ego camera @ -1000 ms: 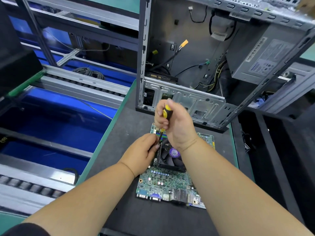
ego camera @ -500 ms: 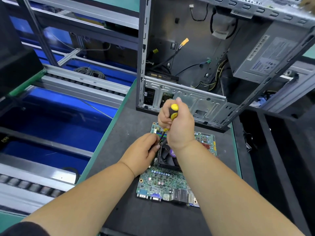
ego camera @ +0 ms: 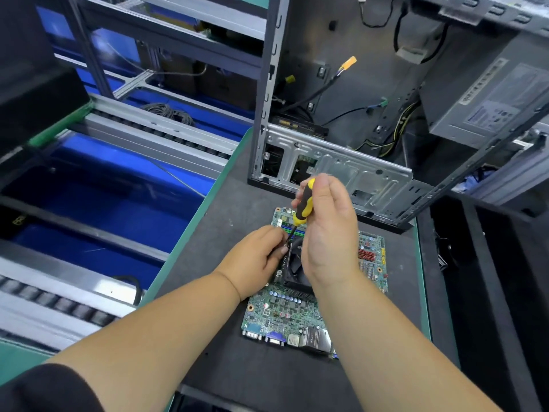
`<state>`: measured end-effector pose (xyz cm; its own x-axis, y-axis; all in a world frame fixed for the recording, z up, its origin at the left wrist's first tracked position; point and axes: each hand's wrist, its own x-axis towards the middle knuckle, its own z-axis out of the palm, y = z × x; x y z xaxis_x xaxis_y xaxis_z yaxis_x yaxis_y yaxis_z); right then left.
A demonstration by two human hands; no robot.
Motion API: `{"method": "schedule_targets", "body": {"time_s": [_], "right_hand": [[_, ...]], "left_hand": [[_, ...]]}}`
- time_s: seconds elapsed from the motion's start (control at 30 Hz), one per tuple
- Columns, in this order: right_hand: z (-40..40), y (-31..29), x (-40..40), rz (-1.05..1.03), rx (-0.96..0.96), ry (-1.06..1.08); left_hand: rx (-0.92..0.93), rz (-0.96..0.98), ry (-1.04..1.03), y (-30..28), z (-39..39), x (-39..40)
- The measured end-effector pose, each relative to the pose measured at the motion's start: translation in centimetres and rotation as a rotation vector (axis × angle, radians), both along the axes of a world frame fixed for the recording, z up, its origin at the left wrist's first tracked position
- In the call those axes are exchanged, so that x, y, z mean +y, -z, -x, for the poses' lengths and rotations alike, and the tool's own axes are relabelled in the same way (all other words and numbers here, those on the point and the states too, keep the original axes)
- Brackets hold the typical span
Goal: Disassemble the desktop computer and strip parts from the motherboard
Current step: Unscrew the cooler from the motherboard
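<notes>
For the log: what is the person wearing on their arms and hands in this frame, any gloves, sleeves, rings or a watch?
Both hands are bare: no gloves on the left hand or the right hand, and no rings, watch or wrist strap show. Both forearms are uncovered. The only clothing in view is a black sleeve at the left upper arm, at the lower left edge of the frame. The right arm leaves the frame with no sleeve showing.

Can't see screwdriver [ego camera: 303, 205] tip behind my left hand [ego camera: 255, 260]; right hand [ego camera: 328, 233] hides most of fan [ego camera: 294, 263].

One motherboard [ego camera: 312, 310], one screwdriver [ego camera: 303, 207], one computer case [ego camera: 350, 173], two hands [ego camera: 329, 233].
</notes>
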<state>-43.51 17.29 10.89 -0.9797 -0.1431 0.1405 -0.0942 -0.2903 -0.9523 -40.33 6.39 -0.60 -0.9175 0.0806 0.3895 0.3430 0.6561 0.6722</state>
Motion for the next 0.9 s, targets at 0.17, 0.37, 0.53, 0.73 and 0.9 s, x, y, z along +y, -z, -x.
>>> {"method": "schedule_targets", "body": {"time_s": [0.17,0.37,0.53,0.73,0.9], "right_hand": [[1.1,-0.9,-1.3,0.033,-0.014,-0.194],[2.8,-1.4,-0.3,0.024,-0.096,-0.390],[0.6,-0.3,0.2,-0.045,-0.010,-0.150],[-0.8,-0.1,-0.7,-0.049,0.052,-0.114],[1.1,-1.1,-1.2,-0.037,-0.058,-0.296]], "left_hand": [[0.002,-0.005,0.016,0.0,-0.2,-0.1],[0.022,0.016,-0.005,0.0,-0.1,-0.1],[0.013,0.011,-0.015,-0.1,0.1,-0.1],[-0.020,-0.006,0.016,-0.2,-0.1,-0.1],[-0.028,0.016,-0.004,-0.3,-0.2,0.0]]}}
